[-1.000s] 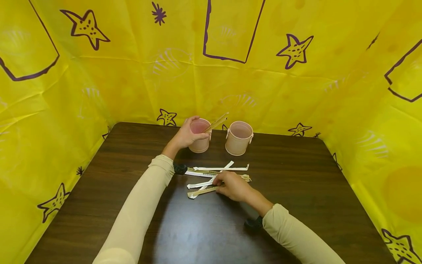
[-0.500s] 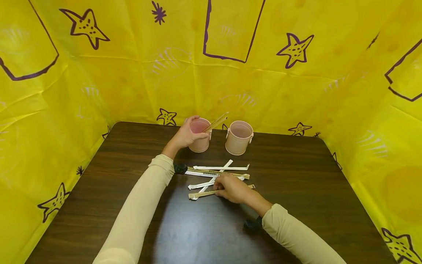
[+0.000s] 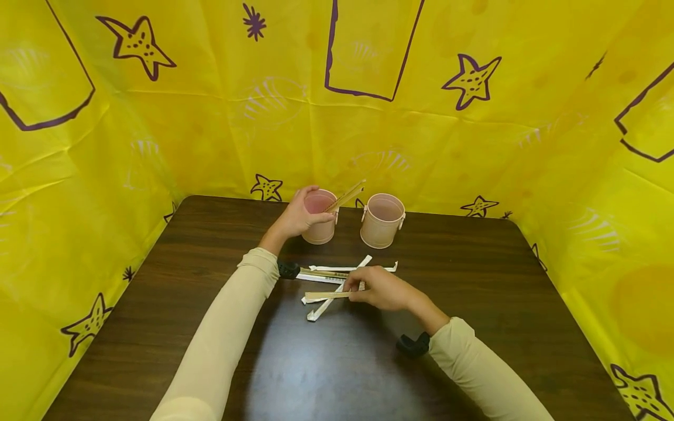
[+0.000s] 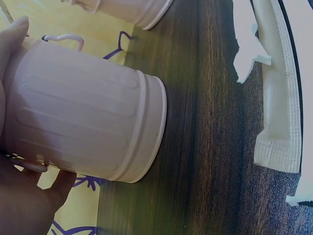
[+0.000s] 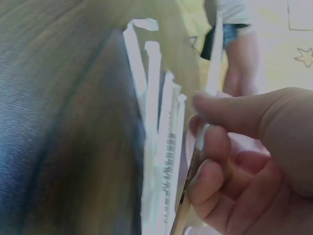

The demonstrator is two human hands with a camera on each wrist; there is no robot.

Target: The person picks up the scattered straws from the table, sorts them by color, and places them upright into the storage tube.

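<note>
Bucket [image 3: 319,234] near the far edge of the surface [image 3: 474,292] is gripped by my left hand [image 3: 298,217], two straws [image 3: 347,195] leaning inside; my right hand [image 3: 383,288] pinches another straw [image 3: 323,295] over the pile [image 3: 321,279].

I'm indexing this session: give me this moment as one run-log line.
left hand: grips left bucket | right hand: pinches brown packet | left bucket: brown packets inside | table: white packets

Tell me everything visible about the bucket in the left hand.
The bucket is pale pink, perhaps painted metal, with ribbed walls and looped side handles. It stands upright and open-topped on the dark table, left of a matching bucket. The left hand grips it near the rim, where tan wrapped straws lean out rightward.
</note>
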